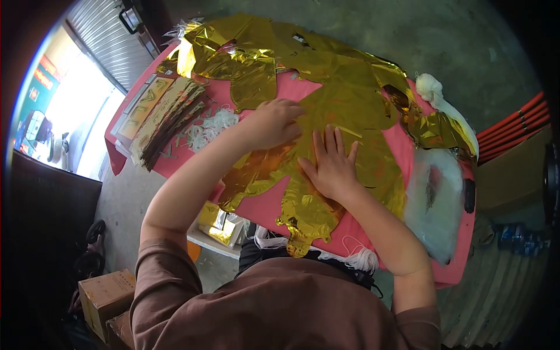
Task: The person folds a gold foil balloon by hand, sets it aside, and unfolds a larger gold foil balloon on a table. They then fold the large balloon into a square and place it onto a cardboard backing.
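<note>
A large gold foil sheet [344, 99], which looks like a flat, uninflated balloon, lies across the pink-covered table [265, 204]. My right hand [332, 166] rests flat on the foil near its middle, fingers spread and pointing away from me. My left hand [277, 122] is on the foil just to the left, its fingers bent and slightly apart with the tips down on the surface. Nothing shows in its grasp, though the fingertips are partly hidden. A narrow foil end with small rounded tabs [298, 245] hangs over the near edge.
At left lie a stack of printed cards [169, 116] and a heap of thin white strips [213, 127]. Clear plastic bags [434, 204] and a black object [469, 195] are at right. White string [363, 261] lies at the near edge, another bundle [429, 87] at the far right. Cardboard box [108, 294] below left.
</note>
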Demonstrator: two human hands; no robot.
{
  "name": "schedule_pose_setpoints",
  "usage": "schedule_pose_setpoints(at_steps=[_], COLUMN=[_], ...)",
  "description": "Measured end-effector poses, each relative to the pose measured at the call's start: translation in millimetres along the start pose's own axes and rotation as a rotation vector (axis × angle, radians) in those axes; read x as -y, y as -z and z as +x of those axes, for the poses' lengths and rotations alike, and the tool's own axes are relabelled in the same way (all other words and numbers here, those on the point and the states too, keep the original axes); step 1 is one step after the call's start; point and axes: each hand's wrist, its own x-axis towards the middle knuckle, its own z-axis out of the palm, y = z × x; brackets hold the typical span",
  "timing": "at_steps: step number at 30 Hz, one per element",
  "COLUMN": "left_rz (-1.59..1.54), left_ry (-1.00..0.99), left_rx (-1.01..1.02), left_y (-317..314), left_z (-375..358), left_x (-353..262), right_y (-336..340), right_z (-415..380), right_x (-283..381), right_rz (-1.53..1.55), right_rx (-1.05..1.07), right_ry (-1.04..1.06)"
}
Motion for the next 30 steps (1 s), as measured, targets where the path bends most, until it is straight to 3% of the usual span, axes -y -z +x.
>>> schedule_pose_setpoints(at_steps=[5, 8, 11, 17, 19, 20, 21, 23, 24, 25, 30], left_rz=[-0.118, -0.124, -0.141, -0.048, -0.028, -0.013, 0.003, -0.014, -0.025, -0.026, 0.005], left_ry=[-0.175, -0.155, -0.224, -0.189, -0.225, -0.204, -0.179, -0.185, -0.179, -0.181, -0.195], left_rx=[-0.091, -0.071, -0.245, -0.256, -0.262, -0.265, -0.269, -0.252, -0.237, -0.241, -0.27], left_y=[-50.9, -67.5, -78.1, -78.3, -77.2, -76.3, -75.7, -74.7, -74.2, -74.1, -72.9], left_z=[64.0, 84.0, 86.6, 81.2, 81.3, 80.0, 79.0, 78.6, 78.6, 78.6, 77.1], left_x=[12.5, 17.6, 26.6, 22.2, 19.1, 17.8, 16.7, 16.7, 16.8, 16.8, 14.7], right_y=[4.2, 3.8, 1.6, 7.1, 13.8, 7.9, 11.1, 36.5, 46.1, 46.3, 65.2], right_z=[-0.3, -0.6, 0.9, 0.9, 5.2, 5.3, 11.9, 34.1, 36.5, 40.3, 53.8], right_x=[1.9, 2.5, 2.4, 1.7, -3.9, -5.8, -17.8, -51.9, -61.9, -78.2, -163.3], right_rz=[0.004, 0.035, 0.065, 0.091, 0.248, 0.249, 0.245, 0.88, 0.935, 0.692, 0.13], right_rx=[0.0, -0.019, -0.007, 0.03, 0.156, -0.069, -0.075, 0.196, 0.031, -0.223, -0.292], right_ry=[-0.011, -0.02, -0.03, -0.062, -0.058, -0.043, -0.054, -0.007, -0.042, 0.019, -0.14])
